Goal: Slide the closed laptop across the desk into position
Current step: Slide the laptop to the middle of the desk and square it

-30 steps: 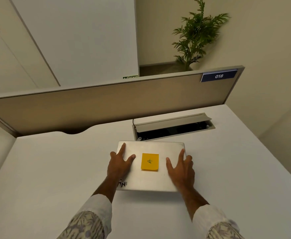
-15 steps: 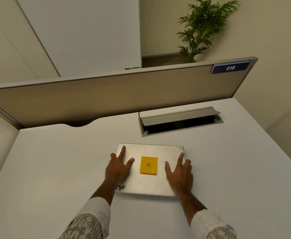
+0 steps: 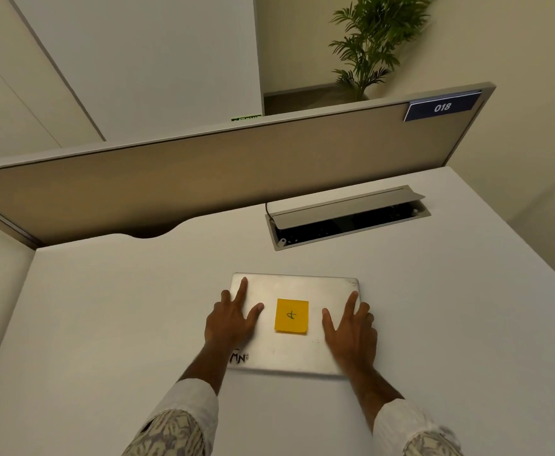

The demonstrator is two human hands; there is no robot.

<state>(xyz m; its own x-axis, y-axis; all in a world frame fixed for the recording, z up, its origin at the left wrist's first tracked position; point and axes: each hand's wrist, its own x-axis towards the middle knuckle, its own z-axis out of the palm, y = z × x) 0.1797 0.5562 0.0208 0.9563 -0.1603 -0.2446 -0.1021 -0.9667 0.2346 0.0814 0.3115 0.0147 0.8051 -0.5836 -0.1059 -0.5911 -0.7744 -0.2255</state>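
Note:
A closed silver laptop [image 3: 297, 289] lies flat on the white desk [image 3: 111, 324], a little right of the middle. A yellow sticky note [image 3: 291, 315] with a pen mark sits on its lid, and a dark sticker shows at its near left corner. My left hand [image 3: 231, 319] rests palm down on the lid's left part, fingers spread. My right hand [image 3: 352, 330] lies flat on the right part, its outer fingers over the right edge. Both hands press on the lid without gripping it.
An open cable hatch [image 3: 345, 218] with a raised flap is set into the desk behind the laptop. A beige partition [image 3: 203, 179] with a blue "018" plate [image 3: 440, 107] closes the far edge. The desk ends at the right. A potted plant [image 3: 368, 37] stands beyond.
The laptop has slid toward me, away from the cable hatch, with both hands flat on its lid. The gap between laptop and hatch has widened.

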